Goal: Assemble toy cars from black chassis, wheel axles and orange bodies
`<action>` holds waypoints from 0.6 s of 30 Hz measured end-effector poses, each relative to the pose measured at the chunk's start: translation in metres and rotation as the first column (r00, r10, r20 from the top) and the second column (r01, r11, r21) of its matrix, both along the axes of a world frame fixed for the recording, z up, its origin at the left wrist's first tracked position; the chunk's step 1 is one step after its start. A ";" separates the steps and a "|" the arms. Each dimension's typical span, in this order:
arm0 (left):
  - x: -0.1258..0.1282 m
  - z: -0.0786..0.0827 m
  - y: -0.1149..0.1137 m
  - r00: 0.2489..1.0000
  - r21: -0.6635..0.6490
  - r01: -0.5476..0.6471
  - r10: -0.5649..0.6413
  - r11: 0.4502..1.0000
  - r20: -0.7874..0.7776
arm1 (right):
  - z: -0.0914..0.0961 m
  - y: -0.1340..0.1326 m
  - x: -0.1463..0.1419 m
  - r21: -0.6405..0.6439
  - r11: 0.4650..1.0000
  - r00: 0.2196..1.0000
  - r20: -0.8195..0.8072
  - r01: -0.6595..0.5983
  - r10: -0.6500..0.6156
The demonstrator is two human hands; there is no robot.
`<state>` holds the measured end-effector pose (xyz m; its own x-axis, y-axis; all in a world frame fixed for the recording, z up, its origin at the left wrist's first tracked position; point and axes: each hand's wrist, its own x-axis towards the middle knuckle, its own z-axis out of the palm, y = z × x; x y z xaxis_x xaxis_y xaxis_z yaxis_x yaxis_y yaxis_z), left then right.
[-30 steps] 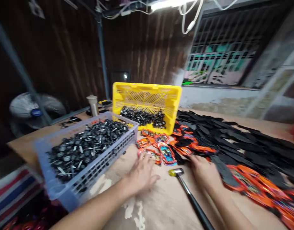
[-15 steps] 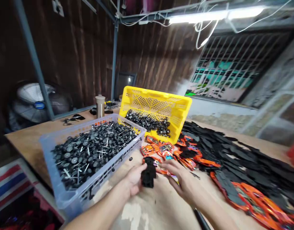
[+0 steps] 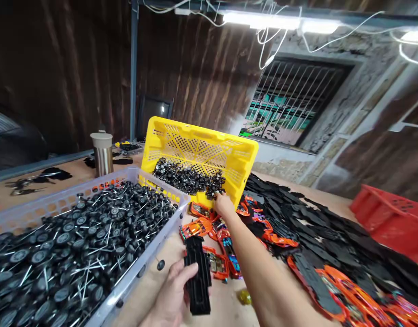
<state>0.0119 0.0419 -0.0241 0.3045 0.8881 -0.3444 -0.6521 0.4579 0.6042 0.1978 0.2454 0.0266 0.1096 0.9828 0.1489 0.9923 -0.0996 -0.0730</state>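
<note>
My left hand (image 3: 174, 286) is closed around a long black toy car chassis (image 3: 198, 281), tilted upright above the table. My right hand (image 3: 224, 203) reaches forward to the front right corner of the yellow crate (image 3: 202, 141). Its fingers are curled together at the edge of the small black wheel parts (image 3: 184, 177) in there; whatever sits between the fingertips is too small to make out. Just beyond the chassis lie several orange toy car bodies (image 3: 195, 227), some of them under my right forearm.
To the left stands a clear plastic basket (image 3: 154, 250) heaped with black wheels on metal axles. Many flat black chassis (image 3: 317, 227) spread across the right side, with more orange bodies (image 3: 355, 290) in front. A red crate (image 3: 392, 222) and a steel cup (image 3: 103, 156) stand farther back.
My right hand has gone from beside the chassis forward to the yellow crate. The left hand still holds the chassis, now lower in view. The view has turned right.
</note>
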 end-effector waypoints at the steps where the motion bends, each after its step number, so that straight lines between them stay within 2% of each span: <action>1: 0.001 -0.003 0.001 1.000 -0.018 0.004 -0.003 1.000 0.010 | -0.003 0.007 0.001 -0.008 1.000 1.000 -0.007 0.017 -0.017; 4: 0.003 -0.009 0.002 1.000 -0.059 0.003 -0.002 0.998 0.021 | -0.004 0.019 0.003 -0.023 0.999 0.999 -0.044 0.029 -0.030; 6: 0.002 -0.008 0.002 1.000 -0.061 0.002 -0.002 0.998 0.003 | 0.004 0.016 0.004 -0.024 1.000 0.997 -0.079 0.013 -0.015; 9: -0.002 0.000 0.003 0.999 -0.051 -0.003 0.001 0.999 -0.042 | 0.023 -0.017 0.006 -0.015 0.998 0.988 -0.147 -0.053 0.050; 11: -0.005 0.007 0.006 0.998 -0.047 -0.028 0.025 0.999 -0.061 | 0.031 -0.065 0.007 -0.010 0.991 0.972 -0.200 -0.130 0.125; 14: -0.008 0.012 0.011 0.992 -0.069 -0.100 0.093 0.993 -0.090 | 0.026 -0.168 0.005 -0.011 0.948 0.902 -0.311 -0.318 0.299; 15: -0.008 0.012 0.012 0.989 -0.064 -0.116 0.109 0.991 -0.104 | 0.021 -0.205 0.004 0.047 0.893 0.809 -0.405 -0.447 0.426; 16: -0.008 0.011 0.012 0.982 -0.051 -0.147 0.140 0.988 -0.125 | 0.014 -0.241 0.003 0.090 0.847 0.723 -0.478 -0.524 0.499; 18: -0.008 0.009 0.012 0.962 -0.009 -0.213 0.208 0.977 -0.174 | 0.002 -0.299 0.003 0.065 0.813 0.657 -0.552 -0.579 0.513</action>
